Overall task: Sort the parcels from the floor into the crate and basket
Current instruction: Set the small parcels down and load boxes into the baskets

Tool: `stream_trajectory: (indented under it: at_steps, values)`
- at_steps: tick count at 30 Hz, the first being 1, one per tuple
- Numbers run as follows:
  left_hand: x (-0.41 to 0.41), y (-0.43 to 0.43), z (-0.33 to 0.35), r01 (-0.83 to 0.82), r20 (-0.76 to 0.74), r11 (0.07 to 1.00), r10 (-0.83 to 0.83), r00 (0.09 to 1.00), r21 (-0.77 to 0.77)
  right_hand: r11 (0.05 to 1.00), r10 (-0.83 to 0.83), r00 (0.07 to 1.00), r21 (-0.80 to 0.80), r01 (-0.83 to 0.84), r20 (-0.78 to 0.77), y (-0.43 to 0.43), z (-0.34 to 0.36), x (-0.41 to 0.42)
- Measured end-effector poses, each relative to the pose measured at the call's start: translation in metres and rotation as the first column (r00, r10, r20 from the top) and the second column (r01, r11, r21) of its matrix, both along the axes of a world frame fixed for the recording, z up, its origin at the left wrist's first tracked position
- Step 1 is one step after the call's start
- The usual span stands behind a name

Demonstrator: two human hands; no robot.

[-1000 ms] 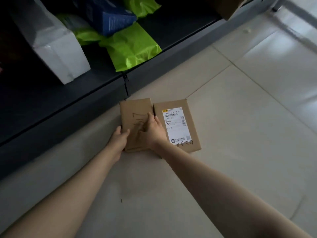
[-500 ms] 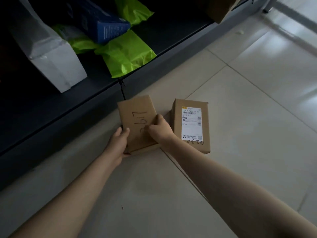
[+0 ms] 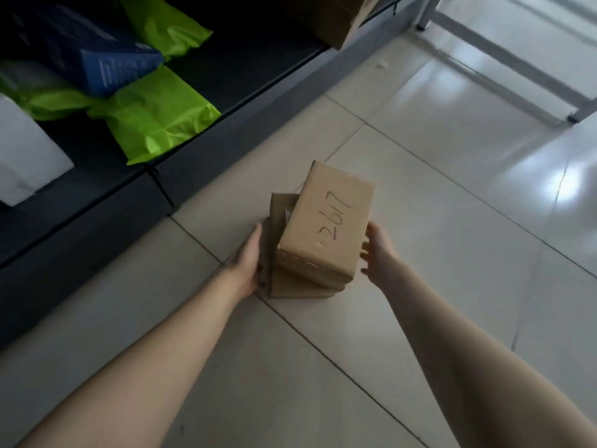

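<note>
Since both cardboard parcels sit stacked on the floor (image 3: 420,286), the step in hand looks like gathering them for a single lift. Marked 2617, the numbered box (image 3: 326,227) lies askew on top of the lower box (image 3: 303,289). Just left of the numbered box, the left grip (image 3: 250,257) clasps the lower box's side, fingers wrapped round its near corner. At the numbered box's right side the right grip (image 3: 378,253) is spread and released, fingertips about touching the cardboard.

The next move, I judge, calls for squeezing both sides evenly so the top box does not slide off — neither crate nor basket is in view.

Count: two brown boxes, two hands. Beyond the numbered box, up and left on a dark shelf (image 3: 242,53) — three green bags (image 3: 155,121) as far as I can tell, one blue box (image 3: 119,66), one white parcel (image 3: 26,160).
</note>
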State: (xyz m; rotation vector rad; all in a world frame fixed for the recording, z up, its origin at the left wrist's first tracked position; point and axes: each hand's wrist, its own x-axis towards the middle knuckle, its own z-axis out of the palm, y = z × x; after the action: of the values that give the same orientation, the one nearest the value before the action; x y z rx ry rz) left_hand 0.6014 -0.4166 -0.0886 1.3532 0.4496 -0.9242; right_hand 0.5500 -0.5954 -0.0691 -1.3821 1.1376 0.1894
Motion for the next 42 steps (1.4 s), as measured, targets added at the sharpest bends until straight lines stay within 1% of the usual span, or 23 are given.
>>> stream_trajectory:
  at_steps: [1,3,4,5,7,9,12,14,16,18,20,22,24,25,28,30,32,34,35,36,39,40,42]
  values:
    - [-0.005,-0.006,-0.001,0.016,-0.046,0.998,-0.019,0.999,-0.054,0.995,0.020,1.000,0.097,-0.020,-0.003,0.001,-0.002,-0.004]
    - [-0.013,-0.016,0.002,-0.007,-0.072,0.997,0.001,0.997,-0.081,0.987,0.019,0.995,0.158,-0.035,0.102,0.006,0.007,-0.006]
    - [-0.016,-0.017,0.013,-0.023,-0.062,0.996,0.017,0.998,-0.085,0.981,0.028,0.987,0.188,-0.057,0.155,0.008,0.019,-0.007]
    - [-0.018,-0.014,0.030,-0.030,-0.054,0.996,0.025,0.998,-0.084,0.978,0.039,0.983,0.194,-0.075,0.181,0.009,0.032,-0.006]
    - [-0.021,-0.001,0.077,-0.027,-0.031,0.998,0.025,0.999,-0.059,0.980,0.088,0.979,0.158,-0.118,0.186,0.014,0.075,-0.007]
    - [-0.025,0.018,0.137,-0.035,0.006,0.998,0.035,0.999,-0.057,0.981,0.132,0.969,0.115,-0.158,0.207,0.024,0.134,-0.012]
    - [-0.031,0.041,0.240,-0.115,0.056,0.992,0.118,0.991,-0.054,0.975,0.177,0.967,0.104,-0.198,0.182,0.038,0.232,-0.017]
    - [-0.038,0.051,0.314,-0.140,0.093,0.989,0.144,0.985,-0.053,0.973,0.189,0.964,0.100,-0.210,0.185,0.051,0.306,-0.024]
    - [-0.049,0.060,0.390,-0.124,0.139,0.991,0.131,0.982,-0.058,0.969,0.190,0.960,0.118,-0.217,0.207,0.065,0.379,-0.034]
    - [-0.067,0.072,0.462,-0.105,0.159,0.994,0.107,0.981,-0.024,0.962,0.196,0.954,0.144,-0.232,0.226,0.081,0.447,-0.049]
    - [-0.091,0.088,0.531,-0.102,0.150,0.995,0.099,0.984,0.012,0.951,0.222,0.949,0.163,-0.261,0.223,0.097,0.516,-0.066]
    - [-0.121,0.111,0.584,-0.122,0.082,0.991,0.116,0.990,0.063,0.927,0.286,0.937,0.188,-0.323,0.200,0.113,0.576,-0.084]
    - [-0.152,0.138,0.624,-0.217,0.060,0.973,0.212,0.975,0.085,0.897,0.365,0.913,0.194,-0.397,0.181,0.133,0.626,-0.103]
    - [-0.167,0.154,0.638,-0.278,0.062,0.959,0.275,0.959,0.059,0.882,0.395,0.898,0.194,-0.430,0.193,0.147,0.649,-0.112]
    - [-0.214,0.200,0.683,-0.430,0.097,0.902,0.431,0.897,-0.029,0.813,0.480,0.843,0.240,-0.531,0.241,0.191,0.699,-0.135]
    - [-0.254,0.231,0.726,-0.520,0.135,0.853,0.520,0.843,-0.041,0.747,0.544,0.792,0.270,-0.607,0.277,0.233,0.731,-0.156]
    - [-0.295,0.269,0.758,-0.609,0.177,0.792,0.606,0.776,-0.045,0.693,0.608,0.731,0.242,-0.679,0.310,0.279,0.757,-0.178]
    - [-0.342,0.312,0.789,-0.675,0.178,0.732,0.679,0.712,-0.090,0.597,0.684,0.647,0.251,-0.762,0.337,0.331,0.785,-0.205]
    - [-0.368,0.337,0.805,-0.706,0.179,0.700,0.712,0.679,-0.105,0.532,0.720,0.597,0.272,-0.802,0.354,0.359,0.800,-0.222]
    - [-0.394,0.362,0.819,-0.737,0.190,0.671,0.736,0.649,-0.084,0.477,0.744,0.549,0.275,-0.835,0.380,0.385,0.815,-0.240]
    - [-0.477,0.441,0.856,-0.812,0.248,0.584,0.789,0.562,-0.019,0.341,0.808,0.371,0.151,-0.928,0.457,0.468,0.853,-0.302]
    - [-0.506,0.468,0.867,-0.836,0.281,0.549,0.804,0.524,-0.011,0.311,0.811,0.322,0.107,-0.944,0.489,0.495,0.868,-0.325]
    - [-0.560,0.518,0.886,-0.862,0.343,0.506,0.810,0.476,0.002,0.275,0.800,0.264,0.062,-0.960,0.539,0.548,0.894,-0.371]
